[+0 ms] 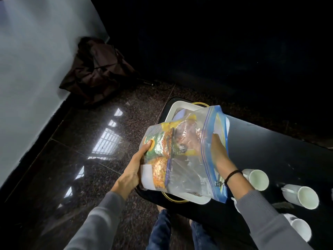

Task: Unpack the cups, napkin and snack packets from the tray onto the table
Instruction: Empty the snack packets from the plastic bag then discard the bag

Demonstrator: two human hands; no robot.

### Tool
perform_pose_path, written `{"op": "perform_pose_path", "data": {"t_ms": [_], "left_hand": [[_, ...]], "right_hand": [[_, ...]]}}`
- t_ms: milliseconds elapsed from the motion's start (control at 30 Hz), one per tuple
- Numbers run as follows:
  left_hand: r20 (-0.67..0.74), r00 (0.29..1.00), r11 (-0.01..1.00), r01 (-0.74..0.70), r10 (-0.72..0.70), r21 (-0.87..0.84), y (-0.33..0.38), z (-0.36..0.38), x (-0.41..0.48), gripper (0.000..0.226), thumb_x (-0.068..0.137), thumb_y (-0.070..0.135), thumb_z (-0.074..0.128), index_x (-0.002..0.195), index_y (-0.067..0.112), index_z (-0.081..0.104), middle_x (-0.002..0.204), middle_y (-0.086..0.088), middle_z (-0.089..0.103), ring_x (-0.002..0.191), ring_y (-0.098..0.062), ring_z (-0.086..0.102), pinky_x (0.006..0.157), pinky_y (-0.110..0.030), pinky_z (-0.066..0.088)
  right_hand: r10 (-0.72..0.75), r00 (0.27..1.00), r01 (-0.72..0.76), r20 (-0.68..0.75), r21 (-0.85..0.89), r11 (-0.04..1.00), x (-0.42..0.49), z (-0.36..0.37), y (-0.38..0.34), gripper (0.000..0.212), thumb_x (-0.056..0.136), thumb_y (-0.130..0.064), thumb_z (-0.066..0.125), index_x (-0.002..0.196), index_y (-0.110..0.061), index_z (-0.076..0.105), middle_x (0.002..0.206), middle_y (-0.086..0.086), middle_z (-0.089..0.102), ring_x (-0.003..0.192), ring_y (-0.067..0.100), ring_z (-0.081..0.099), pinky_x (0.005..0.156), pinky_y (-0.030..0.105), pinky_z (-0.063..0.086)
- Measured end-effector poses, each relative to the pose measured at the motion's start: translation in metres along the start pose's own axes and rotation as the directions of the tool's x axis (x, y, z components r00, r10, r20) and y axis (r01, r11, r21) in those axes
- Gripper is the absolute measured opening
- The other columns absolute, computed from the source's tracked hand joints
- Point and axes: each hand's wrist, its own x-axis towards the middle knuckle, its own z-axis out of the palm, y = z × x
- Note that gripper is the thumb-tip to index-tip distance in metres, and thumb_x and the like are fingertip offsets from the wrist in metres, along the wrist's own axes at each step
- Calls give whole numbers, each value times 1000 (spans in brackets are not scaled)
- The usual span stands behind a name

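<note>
I hold a clear zip bag (187,156) with a blue seal, stuffed with colourful snack packets (160,156), above the white tray (177,106). My left hand (133,170) grips the bag's left side, thumb on a green and orange packet. My right hand (219,152) clasps the bag's blue-edged right side. The tray has gold handles and rests on the black table (270,150); its contents are mostly hidden by the bag. Three white cups lie on the table to the right: one (256,179), a second (304,196), a third (300,229).
The table's left end is just past the tray, with dark speckled floor (111,141) beyond. A dark brown bag (95,71) is slumped against the grey wall (32,69) at the far left. My knees in blue jeans (162,230) are below the table edge.
</note>
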Motion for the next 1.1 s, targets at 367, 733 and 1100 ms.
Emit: {"op": "perform_pose_path", "data": {"t_ms": [367, 733, 1100], "left_hand": [[-221, 970, 965, -154, 105, -213, 0, -25, 1, 63, 77, 51, 82, 128, 16, 70, 120, -14, 75, 97, -30, 77, 77, -42, 63], [-221, 969, 965, -154, 106, -212, -2, -54, 1, 32, 81, 48, 78, 96, 21, 85, 94, -6, 81, 76, -23, 79, 64, -36, 64], [-219, 964, 958, -199, 153, -207, -5, -46, 2, 36, 86, 50, 71, 105, 21, 82, 97, -3, 81, 79, -21, 79, 66, -34, 63]], "right_hand": [[-169, 959, 235, -227, 302, 924, 7, -49, 10, 22, 91, -50, 66, 81, -33, 77, 74, -12, 75, 68, -1, 67, 63, 18, 50], [219, 916, -50, -338, 444, 895, 60, -14, 68, 28, 97, -35, 64, 72, -22, 67, 72, -12, 72, 78, 18, 73, 81, 48, 60], [231, 945, -221, -232, 68, 973, 91, 3, 95, 44, 88, -48, 67, 113, -12, 60, 111, 8, 69, 96, 26, 66, 72, 32, 51]]}}
